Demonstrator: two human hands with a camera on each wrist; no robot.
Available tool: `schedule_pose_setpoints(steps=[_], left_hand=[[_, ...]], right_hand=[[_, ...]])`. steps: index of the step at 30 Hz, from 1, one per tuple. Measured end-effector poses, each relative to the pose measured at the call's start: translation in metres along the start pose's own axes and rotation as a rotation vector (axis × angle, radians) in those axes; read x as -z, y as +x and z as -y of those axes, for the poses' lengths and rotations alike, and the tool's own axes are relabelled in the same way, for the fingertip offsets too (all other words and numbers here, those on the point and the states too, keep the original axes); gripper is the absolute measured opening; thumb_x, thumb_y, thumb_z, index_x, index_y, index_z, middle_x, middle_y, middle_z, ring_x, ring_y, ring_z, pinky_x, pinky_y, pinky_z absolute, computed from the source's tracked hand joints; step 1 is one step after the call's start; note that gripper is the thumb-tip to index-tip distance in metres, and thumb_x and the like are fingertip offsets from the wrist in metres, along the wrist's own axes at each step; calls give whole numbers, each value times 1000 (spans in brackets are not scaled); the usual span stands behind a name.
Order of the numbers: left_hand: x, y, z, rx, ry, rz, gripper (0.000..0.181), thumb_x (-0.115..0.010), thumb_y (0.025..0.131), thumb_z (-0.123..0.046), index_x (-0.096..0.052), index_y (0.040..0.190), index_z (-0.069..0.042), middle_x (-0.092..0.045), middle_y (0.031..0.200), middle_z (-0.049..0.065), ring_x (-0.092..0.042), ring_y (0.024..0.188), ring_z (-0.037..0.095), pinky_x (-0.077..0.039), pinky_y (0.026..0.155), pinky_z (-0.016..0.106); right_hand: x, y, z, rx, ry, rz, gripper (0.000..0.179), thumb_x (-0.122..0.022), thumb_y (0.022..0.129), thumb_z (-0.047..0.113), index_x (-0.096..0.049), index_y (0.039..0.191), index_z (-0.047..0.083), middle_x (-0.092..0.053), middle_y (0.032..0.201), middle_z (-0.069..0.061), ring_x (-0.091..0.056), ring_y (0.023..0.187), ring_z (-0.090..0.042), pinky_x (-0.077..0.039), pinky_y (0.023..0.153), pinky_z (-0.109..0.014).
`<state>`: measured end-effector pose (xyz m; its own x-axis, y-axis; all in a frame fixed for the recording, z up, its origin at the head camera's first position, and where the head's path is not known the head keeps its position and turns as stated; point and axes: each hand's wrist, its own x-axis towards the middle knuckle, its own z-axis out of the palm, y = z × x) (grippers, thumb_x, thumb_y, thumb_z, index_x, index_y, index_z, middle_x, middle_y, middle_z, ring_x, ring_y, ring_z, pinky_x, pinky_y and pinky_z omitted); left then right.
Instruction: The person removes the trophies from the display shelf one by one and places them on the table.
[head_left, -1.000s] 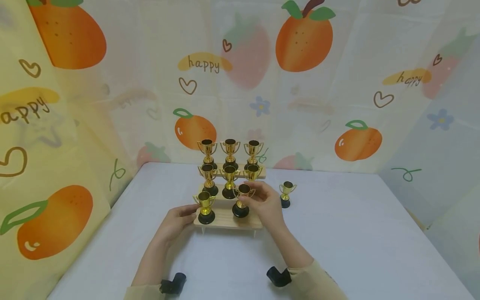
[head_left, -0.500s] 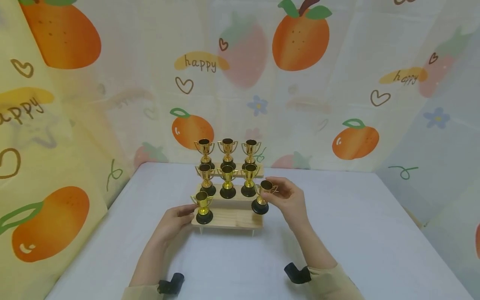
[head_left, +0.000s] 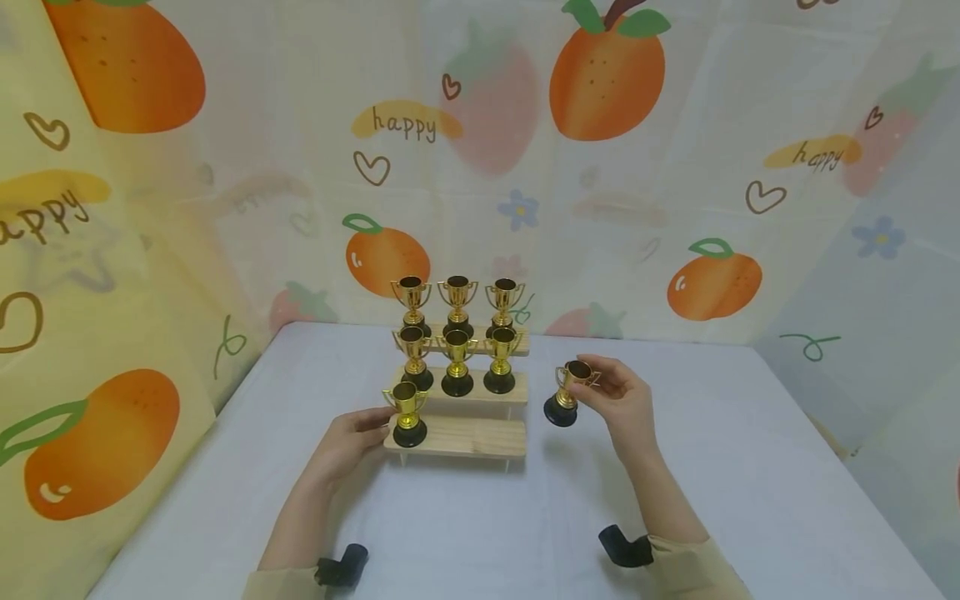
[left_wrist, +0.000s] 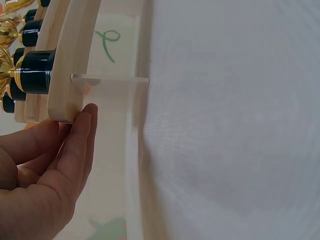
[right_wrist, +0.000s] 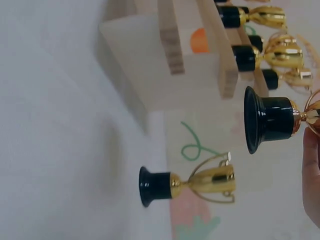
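Note:
My right hand [head_left: 624, 408] holds a small gold trophy cup [head_left: 561, 410] with a black base by its cup. The trophy is tilted, in the air right of a three-tier wooden display stand [head_left: 472, 437]. My left hand [head_left: 351, 447] pinches the left end of the stand's lowest shelf, fingertips at the wood in the left wrist view. One trophy [head_left: 408, 410] stands at that shelf's left. The middle and top shelves carry three trophies each. Another upright trophy [right_wrist: 212, 180] shows in the right wrist view; in the head view it is hidden behind the held one and my hand.
A white cloth covers the table [head_left: 465, 533]. Behind it hangs a backdrop [head_left: 630, 208] printed with fruit and hearts. Clear supports [left_wrist: 110, 80] hold up the shelves. Black wrist devices [head_left: 626, 547] sit at both sleeves.
My right hand has lifted the trophy off the lowest shelf and carried it right, past the stand's edge, in front of the trophy on the table. My left hand has stayed at the shelf end.

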<state>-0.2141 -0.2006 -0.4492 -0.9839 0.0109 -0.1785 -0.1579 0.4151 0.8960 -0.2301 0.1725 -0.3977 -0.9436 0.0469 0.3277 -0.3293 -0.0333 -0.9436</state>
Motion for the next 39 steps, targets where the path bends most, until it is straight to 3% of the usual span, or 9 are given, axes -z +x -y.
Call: schedule_pose_setpoints(steps=[16, 21, 28, 39], left_hand=[[1, 2, 0, 18, -7, -5, 42, -54, 97, -8, -55, 138, -1, -52, 145, 25, -50, 135, 39, -53, 105, 43], [-1, 2, 5, 27, -4, -4, 41, -54, 97, -8, -56, 137, -1, -54, 144, 23, -49, 135, 39, -52, 106, 43], [-2, 3, 5, 39, -7, -7, 40, -53, 97, -9, -57, 137, -4, -54, 144, 23, -50, 135, 38, -52, 106, 44], [-1, 1, 4, 42, -36, -9, 40, -52, 98, -7, -56, 138, -1, -53, 145, 24, -53, 132, 36, -55, 101, 39]], right_hand=[[35, 11, -24, -53, -76, -113, 44, -76, 81, -1, -60, 121, -11, -72, 88, 18, -66, 80, 1, -57, 74, -12], [45, 12, -35, -104, -124, -146, 45, -77, 82, 2, -61, 123, -8, -71, 88, 22, -65, 81, 2, -56, 76, -10], [54, 19, -47, -157, -85, -197, 47, -76, 82, 0, -59, 125, -8, -72, 85, 22, -66, 79, 3, -55, 78, -9], [61, 31, -58, -220, -152, -174, 49, -76, 84, 4, -58, 130, -4, -69, 83, 25, -63, 80, 4, -53, 77, -9]])
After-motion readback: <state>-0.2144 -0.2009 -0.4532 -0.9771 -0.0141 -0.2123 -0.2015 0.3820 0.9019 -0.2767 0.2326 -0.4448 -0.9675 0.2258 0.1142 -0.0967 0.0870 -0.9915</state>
